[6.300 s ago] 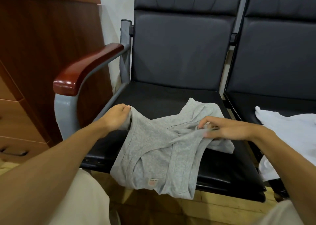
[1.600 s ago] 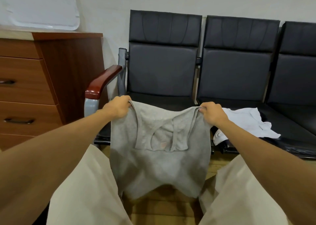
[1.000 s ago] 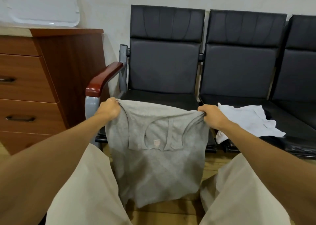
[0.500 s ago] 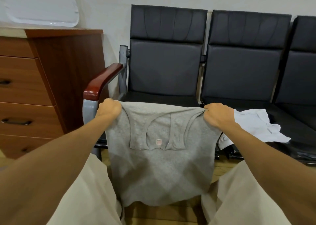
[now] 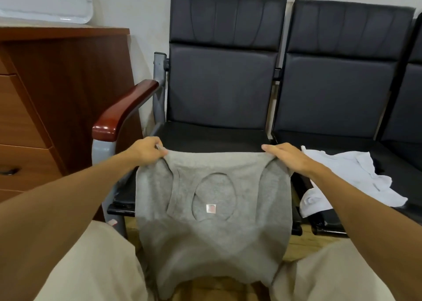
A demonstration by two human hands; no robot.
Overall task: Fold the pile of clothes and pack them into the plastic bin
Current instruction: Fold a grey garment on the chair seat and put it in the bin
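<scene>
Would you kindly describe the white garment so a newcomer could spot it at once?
Find the row of black seats against the wall. On the second seat from the wooden armrest lies the white garment. Unlike the grey vest beside it, it is crumpled and lies untouched.

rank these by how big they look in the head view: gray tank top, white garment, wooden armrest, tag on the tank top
1. gray tank top, though nearest the camera, which enlarges it
2. white garment, crumpled
3. wooden armrest
4. tag, by far the smallest
</scene>
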